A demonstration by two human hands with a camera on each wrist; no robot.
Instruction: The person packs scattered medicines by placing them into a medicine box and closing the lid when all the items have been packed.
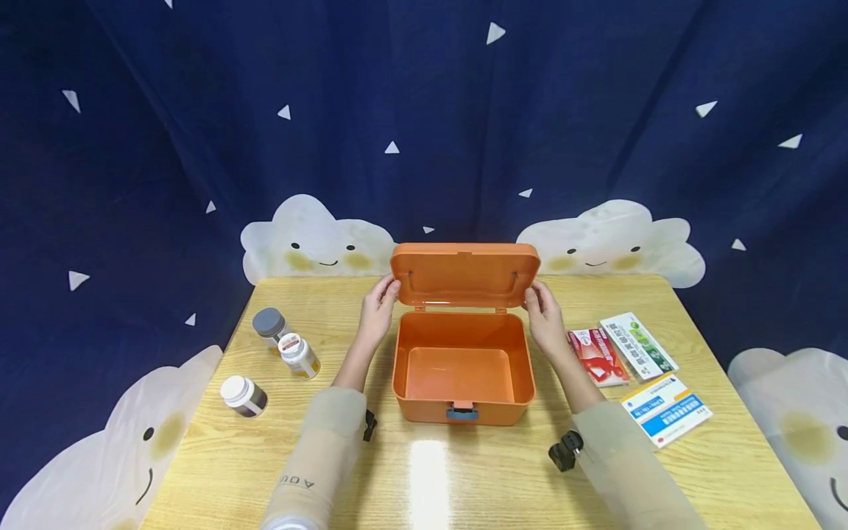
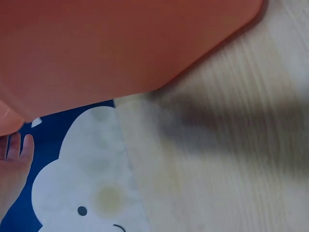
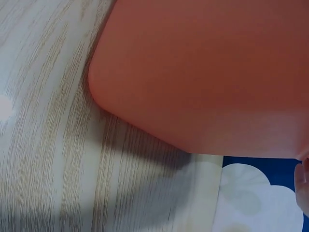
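An orange plastic box (image 1: 464, 408) stands in the middle of the table, its inside bare. Its lid (image 1: 465, 276) is raised at the back on two hinges, inner face toward me. At the lid's left edge my left hand (image 1: 379, 309) holds it near the lower corner; in the left wrist view its fingers (image 2: 25, 147) reach up behind the orange edge. My right hand (image 1: 546, 320) holds the opposite edge, thumb at the rim; the right wrist view catches only some fingers (image 3: 300, 179) at the frame's border. A blue latch (image 1: 461, 414) sits on the box front.
On the left of the table (image 1: 424, 478) stand a grey-capped bottle (image 1: 270, 324), a white bottle (image 1: 299, 357) and a white-capped bottle (image 1: 244, 396). To the right lie a red box (image 1: 598, 357), a white-green box (image 1: 638, 344) and a blue-white box (image 1: 665, 409). A dark blue curtain (image 1: 457, 110) hangs behind.
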